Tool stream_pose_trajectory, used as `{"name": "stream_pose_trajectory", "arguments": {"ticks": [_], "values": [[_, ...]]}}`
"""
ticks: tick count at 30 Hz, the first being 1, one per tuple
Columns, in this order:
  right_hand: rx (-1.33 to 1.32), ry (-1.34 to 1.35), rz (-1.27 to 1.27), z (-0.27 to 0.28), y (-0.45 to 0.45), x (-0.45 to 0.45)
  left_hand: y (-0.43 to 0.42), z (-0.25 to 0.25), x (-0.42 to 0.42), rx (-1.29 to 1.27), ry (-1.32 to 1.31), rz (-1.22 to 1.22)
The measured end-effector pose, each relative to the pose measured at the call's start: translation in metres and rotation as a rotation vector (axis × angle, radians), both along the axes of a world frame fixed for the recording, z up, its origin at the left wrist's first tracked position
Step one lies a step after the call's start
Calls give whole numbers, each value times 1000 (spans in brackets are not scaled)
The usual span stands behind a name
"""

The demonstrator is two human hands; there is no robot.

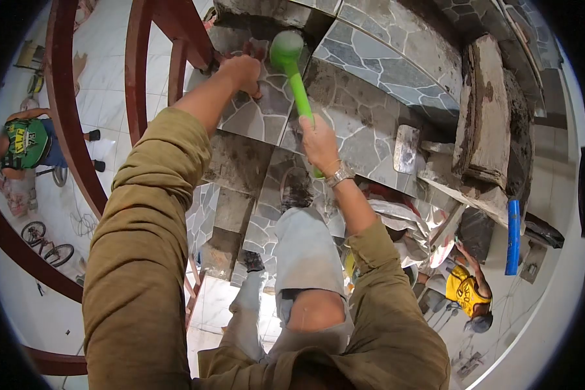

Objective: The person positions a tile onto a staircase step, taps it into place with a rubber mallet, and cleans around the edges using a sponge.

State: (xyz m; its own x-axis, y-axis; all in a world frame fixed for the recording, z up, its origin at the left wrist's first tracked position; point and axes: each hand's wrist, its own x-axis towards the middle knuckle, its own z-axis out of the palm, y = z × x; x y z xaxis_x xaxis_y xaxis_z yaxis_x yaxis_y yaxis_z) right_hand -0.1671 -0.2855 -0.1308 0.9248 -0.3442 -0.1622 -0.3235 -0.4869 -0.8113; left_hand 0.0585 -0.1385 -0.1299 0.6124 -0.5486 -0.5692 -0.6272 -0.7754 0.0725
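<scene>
My right hand (320, 144) is closed around the green handle of a mallet (298, 93), whose pale rounded head (287, 44) hovers over or touches the stair tiles; I cannot tell which. To the left of that head, my left hand (242, 73) rests on a grey stone-pattern tile (257, 117), its visible fingers spread and holding nothing. Another stone-pattern tile (361, 133) covers the step to the right of the mallet. Mortar dust and dark stains mark these tiles. My sleeves are rolled to the elbows.
Curved dark-red railing bars (138, 71) stand at the left. A mortar-caked wooden block (484, 114), a metal trowel blade (406, 148) and a blue-handled tool (513, 237) lie at the right. Far below are a person in green (29, 143), another in yellow (468, 289) and a bicycle (45, 244).
</scene>
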Motion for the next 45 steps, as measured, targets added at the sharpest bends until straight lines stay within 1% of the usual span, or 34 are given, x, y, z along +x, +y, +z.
{"name": "stream_pose_trajectory", "arguments": {"ticks": [1,4,6,7,10,13,15,16,19,22,24,27,29,31,34,37,40,42,45], "values": [[4,51,-1,5,0,4,0,3,1,34,5,6],[-48,-51,11,12,4,2,2,4,-1,-20,37,46],[-50,28,19,-25,-5,4,2,-6,2,-20,42,43],[-51,61,28,-19,-4,12,2,-4,2,-21,39,47],[-12,-3,17,7,-7,17,1,-4,3,10,52,39],[-28,-145,2,3,-3,10,5,-3,-3,-84,-85,5],[-86,-89,43,-25,-14,17,5,-7,-2,-110,-125,-19],[-114,-60,63,-20,-12,21,5,-6,-1,-115,-125,-29],[68,-26,-12,-2,-7,21,7,-5,-1,-130,-101,-45],[-77,-130,17,-13,-3,12,2,10,-5,-44,-46,19],[-81,-65,39,-29,-12,17,4,3,-3,-74,-55,-3],[30,-46,25,-13,-10,20,7,-2,5,-73,-59,-18],[49,-54,15,-12,-7,7,2,-1,-2,-24,-3,6],[-24,-100,34,-19,-5,2,-4,8,-1,62,62,67],[3,17,56,-7,-14,9,-1,1,2,30,72,49],[27,-64,37,6,-8,3,3,-4,0,-26,-65,-35],[-61,-12,44,-5,-5,-9,5,-7,-1,-75,-81,-31],[-29,26,65,-8,-10,-10,6,-21,5,-94,-65,-24],[13,28,57,10,-7,-8,5,-11,3,-51,-36,-14]]}}
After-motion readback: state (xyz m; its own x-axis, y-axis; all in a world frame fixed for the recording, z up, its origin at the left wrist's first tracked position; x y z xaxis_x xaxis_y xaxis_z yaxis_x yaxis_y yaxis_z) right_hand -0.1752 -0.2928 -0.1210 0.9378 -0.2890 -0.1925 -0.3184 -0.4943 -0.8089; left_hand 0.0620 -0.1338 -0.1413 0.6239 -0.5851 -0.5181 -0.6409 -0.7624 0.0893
